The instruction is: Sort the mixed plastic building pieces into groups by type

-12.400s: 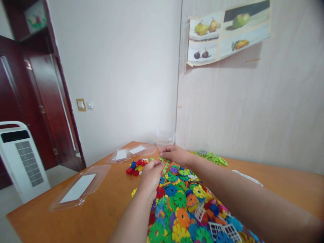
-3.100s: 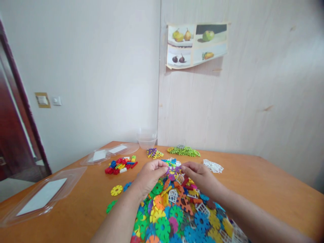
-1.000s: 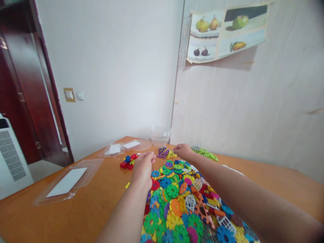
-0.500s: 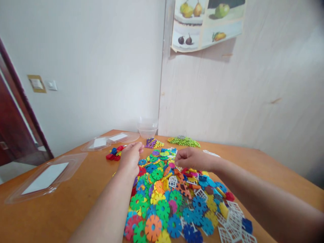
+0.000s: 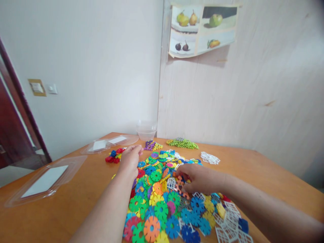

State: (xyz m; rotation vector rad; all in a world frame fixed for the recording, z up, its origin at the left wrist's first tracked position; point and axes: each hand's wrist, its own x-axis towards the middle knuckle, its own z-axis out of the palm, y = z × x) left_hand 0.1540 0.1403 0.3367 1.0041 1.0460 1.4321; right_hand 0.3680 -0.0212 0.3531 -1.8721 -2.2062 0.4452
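A heap of coloured plastic snowflake discs [image 5: 162,199] and white grid pieces covers the orange table [image 5: 76,202] in front of me. My left hand [image 5: 130,161] rests with curled fingers at the heap's far left edge; what it holds, if anything, is hidden. My right hand [image 5: 199,179] lies on the middle of the heap, fingers bent down onto an orange frame piece [image 5: 180,185]. Small sorted piles sit beyond: red and blue bricks [image 5: 113,156], purple and yellow pieces [image 5: 153,145], green pieces [image 5: 182,143], white grids [image 5: 210,157].
Clear plastic lids lie at the left [image 5: 45,180] and far left [image 5: 110,143]. A clear tub [image 5: 146,130] stands at the table's back corner against the wall. A fruit poster [image 5: 202,28] hangs above. A dark door [image 5: 12,135] is at the left.
My right hand has drawn back from the purple and yellow pile and come down onto the middle of the heap. My left hand stays at the heap's left edge. The view has swung.
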